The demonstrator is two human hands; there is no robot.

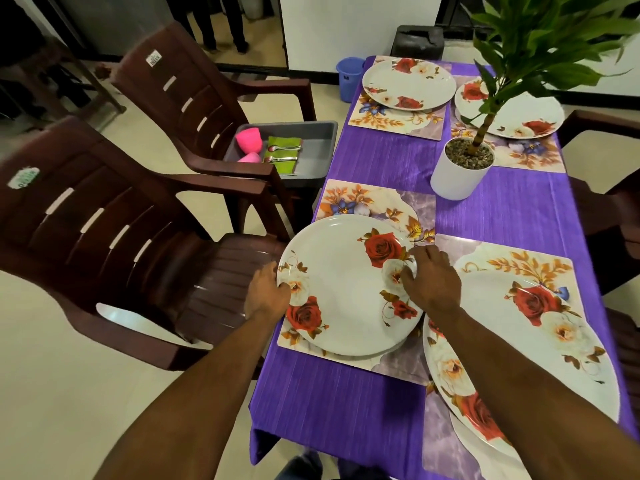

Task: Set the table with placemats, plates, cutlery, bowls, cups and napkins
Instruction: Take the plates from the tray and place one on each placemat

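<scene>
Floral plate (346, 289) on near-left placemat (398, 362), table edge. Left hand (266, 292) pinches left rim; right hand (429, 278) grips right rim. Looks rigid, smooth, likely slippery; hold by opposite rims.

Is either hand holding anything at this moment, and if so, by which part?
Both hold the near-left plate: the left hand grips its left rim, the right hand holds its right rim. The plate sits over a placemat.
</scene>
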